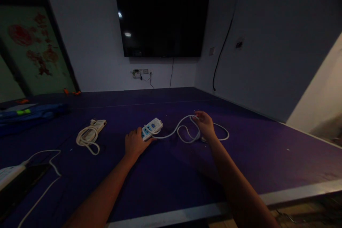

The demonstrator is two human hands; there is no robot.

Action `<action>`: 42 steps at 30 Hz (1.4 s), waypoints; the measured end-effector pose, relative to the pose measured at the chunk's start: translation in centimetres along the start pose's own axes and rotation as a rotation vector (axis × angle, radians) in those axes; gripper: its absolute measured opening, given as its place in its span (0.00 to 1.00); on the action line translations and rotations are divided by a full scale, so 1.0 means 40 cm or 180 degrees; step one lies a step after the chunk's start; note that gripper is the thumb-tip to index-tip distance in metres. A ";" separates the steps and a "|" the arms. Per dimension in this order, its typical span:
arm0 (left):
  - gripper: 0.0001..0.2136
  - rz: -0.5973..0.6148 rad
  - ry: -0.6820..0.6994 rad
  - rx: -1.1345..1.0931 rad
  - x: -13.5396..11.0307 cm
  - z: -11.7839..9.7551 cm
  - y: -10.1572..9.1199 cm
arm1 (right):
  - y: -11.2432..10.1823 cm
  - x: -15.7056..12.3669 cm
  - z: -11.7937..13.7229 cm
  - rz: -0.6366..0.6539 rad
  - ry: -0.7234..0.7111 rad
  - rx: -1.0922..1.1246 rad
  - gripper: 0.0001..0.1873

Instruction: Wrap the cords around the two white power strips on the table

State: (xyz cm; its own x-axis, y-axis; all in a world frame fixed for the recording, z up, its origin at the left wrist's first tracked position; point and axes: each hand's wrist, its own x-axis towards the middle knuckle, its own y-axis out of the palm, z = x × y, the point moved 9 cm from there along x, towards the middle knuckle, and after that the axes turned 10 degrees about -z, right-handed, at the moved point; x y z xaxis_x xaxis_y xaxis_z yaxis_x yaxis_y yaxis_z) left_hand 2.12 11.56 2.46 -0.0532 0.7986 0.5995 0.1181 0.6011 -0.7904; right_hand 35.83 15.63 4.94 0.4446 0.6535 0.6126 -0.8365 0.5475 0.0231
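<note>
Quietly, the left hand [135, 144] clasped a power strip [152, 128] on the worktop [165, 178]; the right hand [205, 125] gripped its looped cable [184, 136].

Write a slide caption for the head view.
Left hand at a power strip, right hand on its looped cord, on a purple table.

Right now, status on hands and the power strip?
Left hand on power strip near end, grip unclear. Right hand curled on its looped cord. Second coiled strip lies apart, to the left.
</note>
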 end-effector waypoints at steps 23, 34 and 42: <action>0.35 -0.0043 -0.0262 0.0106 0.005 0.029 -0.006 | 0.163 -0.105 -0.002 0.1173 -0.0316 -0.0165 0.29; 0.34 -0.0374 -0.0866 -0.0382 0.017 0.097 -0.014 | 0.253 -0.256 0.011 0.3194 -0.0405 -0.1507 0.13; 0.29 -0.0607 -0.1674 -0.1202 0.002 0.152 -0.015 | 0.201 -0.186 0.032 0.2166 -0.1126 -0.3449 0.15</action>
State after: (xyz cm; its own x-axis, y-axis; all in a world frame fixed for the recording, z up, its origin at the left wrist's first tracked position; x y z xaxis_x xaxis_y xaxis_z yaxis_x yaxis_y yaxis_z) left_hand -3.97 11.44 2.20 -0.5719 0.6447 0.5072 0.3922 0.7579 -0.5212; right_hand 25.40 14.51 1.59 -0.2035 0.8815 0.4260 -0.1073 0.4124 -0.9047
